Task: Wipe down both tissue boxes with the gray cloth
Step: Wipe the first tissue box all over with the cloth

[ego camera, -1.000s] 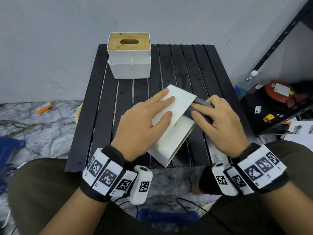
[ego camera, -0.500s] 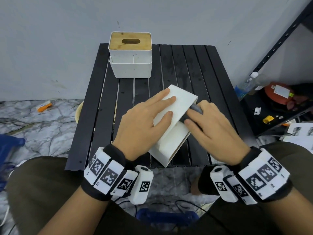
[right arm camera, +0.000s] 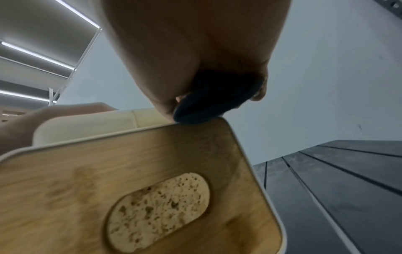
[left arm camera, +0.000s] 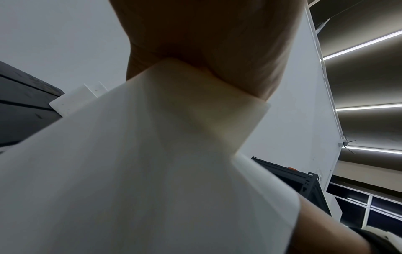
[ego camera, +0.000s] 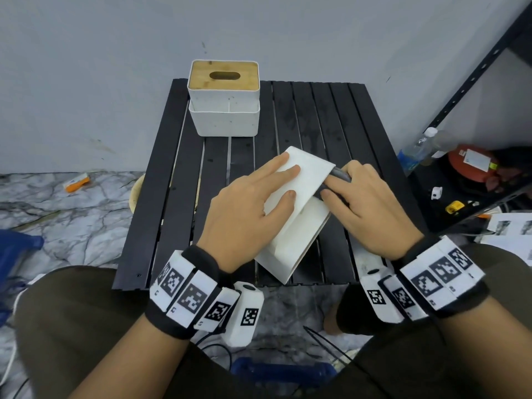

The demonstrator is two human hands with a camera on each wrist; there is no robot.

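Head view: near box [ego camera: 299,226] is lain on its side on the table [ego camera: 172,197], toward the front edge, bamboo lid [right arm camera: 152,180] facing right. Left hand [ego camera: 244,214] is laid flat on the upper white face, fingers straight and spread, pressing it down. Cloth [ego camera: 338,175] is bunched under the curled fingers of the right hand [ego camera: 365,208] and pressed at the box's far right edge, where lid meets wall. Box is judged rigid, light and smooth, so likely to slide on the slats unless pinned; a flat palm on top is the better hold. Cloth is soft and easily wadded. Second box [ego camera: 224,99] stands upright at the back left, well apart. Open room is seen on the right slats; the front edge is close under the box's near end.
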